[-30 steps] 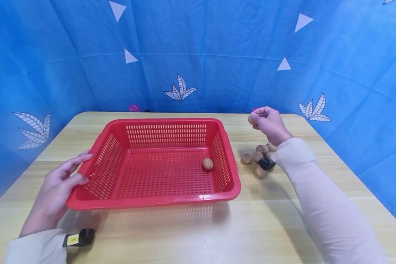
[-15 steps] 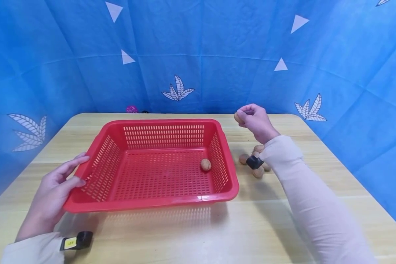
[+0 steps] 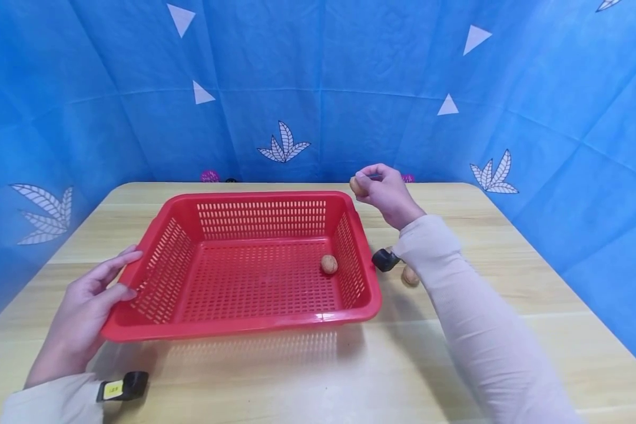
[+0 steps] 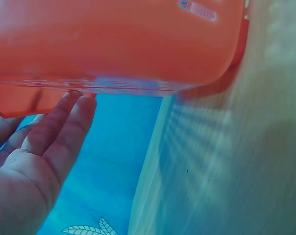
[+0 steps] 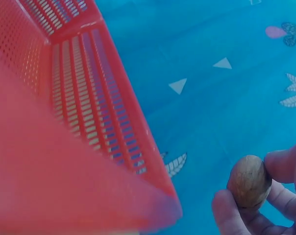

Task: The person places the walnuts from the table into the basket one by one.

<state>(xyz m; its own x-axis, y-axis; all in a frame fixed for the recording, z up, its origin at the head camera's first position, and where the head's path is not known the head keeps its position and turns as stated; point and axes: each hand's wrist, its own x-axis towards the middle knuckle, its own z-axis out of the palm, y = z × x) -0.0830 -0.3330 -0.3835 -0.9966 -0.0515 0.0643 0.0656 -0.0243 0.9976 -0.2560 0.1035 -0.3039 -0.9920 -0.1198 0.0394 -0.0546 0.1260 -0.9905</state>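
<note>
A red plastic basket point(image 3: 267, 321) with slotted walls stands on the table, one walnut point(image 3: 328, 264) lying inside near its right wall. My left hand point(image 3: 82, 309) grips the basket's left rim, thumb over the top and fingers beneath the edge in the left wrist view. Just beyond the basket's far right corner, my right hand point(image 3: 389, 197) pinches another walnut point(image 5: 249, 181) between thumb and fingertips, raised above the table. Below the right wrist, a walnut point(image 3: 410, 276) rests on the table; others are mostly hidden by the sleeve.
The light wooden table point(image 3: 297, 383) has rounded far corners. A blue patterned cloth point(image 3: 318, 76) hangs behind it and along both sides. A small black camera point(image 3: 385, 259) sits on the right wrist, close to the basket's right rim.
My right hand has moved left with the walnut, from above the walnut pile to the basket's far right corner. The left hand keeps its hold on the rim; the view has shifted slightly.
</note>
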